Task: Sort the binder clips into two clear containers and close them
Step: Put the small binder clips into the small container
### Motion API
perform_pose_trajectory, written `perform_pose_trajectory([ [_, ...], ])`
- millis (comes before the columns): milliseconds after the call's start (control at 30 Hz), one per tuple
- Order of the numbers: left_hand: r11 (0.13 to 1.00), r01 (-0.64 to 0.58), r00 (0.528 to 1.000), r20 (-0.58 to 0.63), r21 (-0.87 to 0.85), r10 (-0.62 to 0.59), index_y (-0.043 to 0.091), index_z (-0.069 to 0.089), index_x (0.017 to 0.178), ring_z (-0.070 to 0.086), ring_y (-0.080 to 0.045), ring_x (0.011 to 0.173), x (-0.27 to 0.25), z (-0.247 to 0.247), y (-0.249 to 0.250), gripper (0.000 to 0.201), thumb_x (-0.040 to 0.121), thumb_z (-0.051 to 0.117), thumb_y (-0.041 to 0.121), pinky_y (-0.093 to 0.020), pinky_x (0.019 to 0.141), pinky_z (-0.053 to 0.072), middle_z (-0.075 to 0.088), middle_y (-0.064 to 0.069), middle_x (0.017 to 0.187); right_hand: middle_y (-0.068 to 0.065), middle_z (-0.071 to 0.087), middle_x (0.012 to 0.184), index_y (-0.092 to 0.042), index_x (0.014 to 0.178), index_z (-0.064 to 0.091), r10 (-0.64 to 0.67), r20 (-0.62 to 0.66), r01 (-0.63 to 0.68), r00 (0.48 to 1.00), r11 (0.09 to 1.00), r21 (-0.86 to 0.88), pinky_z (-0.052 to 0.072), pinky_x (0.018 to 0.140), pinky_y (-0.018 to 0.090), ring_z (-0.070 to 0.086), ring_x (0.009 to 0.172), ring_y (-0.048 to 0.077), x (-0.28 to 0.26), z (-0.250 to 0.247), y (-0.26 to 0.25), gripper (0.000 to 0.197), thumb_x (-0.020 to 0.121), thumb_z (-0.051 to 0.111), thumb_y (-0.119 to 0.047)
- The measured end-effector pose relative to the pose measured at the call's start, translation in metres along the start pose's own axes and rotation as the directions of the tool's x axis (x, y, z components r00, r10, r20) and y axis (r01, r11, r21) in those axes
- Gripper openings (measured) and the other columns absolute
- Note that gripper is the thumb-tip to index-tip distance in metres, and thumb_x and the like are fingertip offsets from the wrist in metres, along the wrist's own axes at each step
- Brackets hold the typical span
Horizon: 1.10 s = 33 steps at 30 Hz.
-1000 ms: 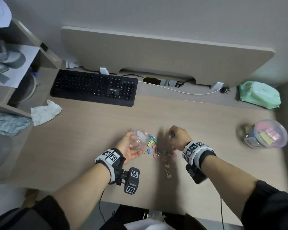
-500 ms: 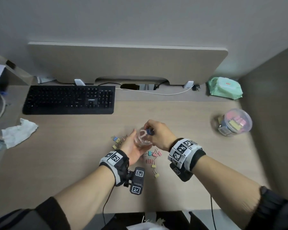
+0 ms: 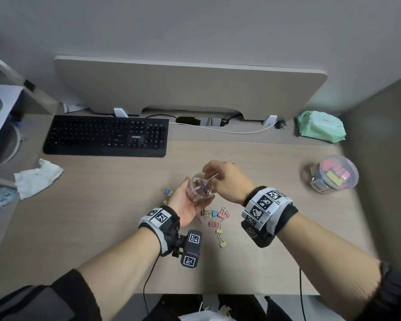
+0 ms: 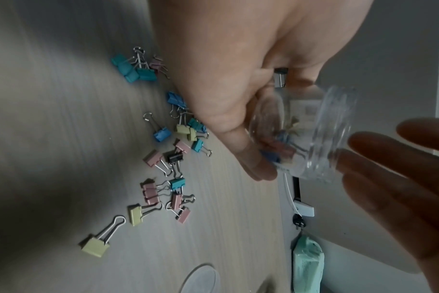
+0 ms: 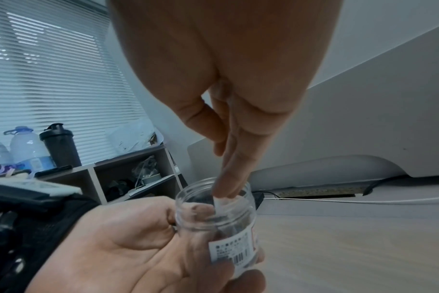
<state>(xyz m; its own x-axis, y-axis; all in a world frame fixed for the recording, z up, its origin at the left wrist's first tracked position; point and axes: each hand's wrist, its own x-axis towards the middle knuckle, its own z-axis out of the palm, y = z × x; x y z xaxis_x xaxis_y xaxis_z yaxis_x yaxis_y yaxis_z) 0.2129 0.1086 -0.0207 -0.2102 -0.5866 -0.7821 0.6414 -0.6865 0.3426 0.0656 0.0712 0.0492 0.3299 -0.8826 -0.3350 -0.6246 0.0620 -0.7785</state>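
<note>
My left hand [image 3: 185, 200] grips a small clear jar [image 3: 200, 188] just above the desk, its open mouth tilted toward my right hand [image 3: 222, 177]. Several coloured clips lie inside the jar [image 4: 313, 134]. The right hand's fingers [image 5: 226, 158] reach straight down to the jar's mouth [image 5: 213, 214], and I see nothing pinched between them. Loose pink, yellow, teal and blue binder clips [image 3: 214, 216] are scattered on the desk below both hands [image 4: 163, 158]. A second clear container [image 3: 333, 174] with bigger pink and yellow clips stands at the far right.
A black keyboard [image 3: 107, 135] lies at the back left, with a crumpled tissue [image 3: 37, 177] in front of it. A green wipes pack [image 3: 321, 126] and a white cable [image 3: 229, 130] lie along the back. Shelves stand at the left edge.
My right hand lifted a blue clip from the pile and carried it to the jar's mouth; its fingers are now straight there. The left hand kept holding the jar.
</note>
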Motion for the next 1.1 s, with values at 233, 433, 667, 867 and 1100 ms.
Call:
perform_pose_trajectory([
  [233,1.0,0.01,0.995,-0.101,-0.028,-0.013,0.001,0.064,0.125,0.066,-0.039,0.117,-0.004,-0.037,0.014,0.049,0.109,0.045,0.043,-0.044,0.085,0.063,0.076,-0.023,0.111,0.006,0.069,0.089,-0.015,0.098,0.064,0.164,-0.058,-0.169,0.985,0.982,-0.086,0.056,0.081,0.044,0.063,0.08,0.028,0.015,0.006,0.053,0.024,0.081,0.05,-0.004],
  [433,1.0,-0.003,0.988,-0.157,-0.031,-0.002,0.003,0.062,0.133,0.065,-0.037,0.122,-0.015,-0.073,0.024,0.051,0.109,0.043,0.044,-0.044,0.099,0.057,0.07,-0.024,0.126,0.014,0.058,0.119,-0.011,0.121,0.05,0.493,0.135,-0.339,0.86,0.748,-0.57,0.052,0.08,0.035,0.062,0.1,0.033,0.007,0.048,0.099,0.039,0.084,0.055,-0.024],
  [667,0.998,-0.022,0.976,-0.217,-0.058,0.009,0.004,0.062,0.136,0.069,-0.036,0.116,-0.02,-0.108,0.025,0.052,0.109,0.042,0.044,-0.046,0.104,0.054,0.072,-0.024,0.124,0.012,0.045,0.123,-0.015,0.129,0.042,0.519,0.172,-0.402,0.837,0.798,-0.449,0.052,0.089,0.036,0.058,0.106,0.032,0.012,0.087,0.098,0.068,0.07,0.074,-0.031],
  [867,0.998,-0.005,0.979,-0.202,-0.056,-0.006,0.005,0.06,0.137,0.07,-0.035,0.115,-0.016,-0.108,0.026,0.052,0.108,0.045,0.046,-0.044,0.092,0.06,0.07,-0.024,0.127,0.013,0.063,0.096,-0.006,0.103,0.056,0.596,0.104,-0.441,0.796,0.689,-0.575,0.051,0.068,0.03,0.064,0.09,0.031,0.005,0.073,0.089,0.029,0.081,0.057,-0.025],
  [1100,0.998,0.06,0.985,-0.159,-0.021,-0.063,0.005,0.059,0.137,0.071,-0.033,0.107,-0.011,-0.102,0.022,0.054,0.106,0.047,0.047,-0.041,0.082,0.065,0.068,-0.024,0.131,0.013,0.071,0.063,-0.002,0.067,0.071,0.78,0.319,-0.682,0.539,0.626,-0.379,0.059,0.062,0.032,0.069,0.052,0.024,-0.026,0.086,0.109,0.012,0.069,0.06,-0.007],
])
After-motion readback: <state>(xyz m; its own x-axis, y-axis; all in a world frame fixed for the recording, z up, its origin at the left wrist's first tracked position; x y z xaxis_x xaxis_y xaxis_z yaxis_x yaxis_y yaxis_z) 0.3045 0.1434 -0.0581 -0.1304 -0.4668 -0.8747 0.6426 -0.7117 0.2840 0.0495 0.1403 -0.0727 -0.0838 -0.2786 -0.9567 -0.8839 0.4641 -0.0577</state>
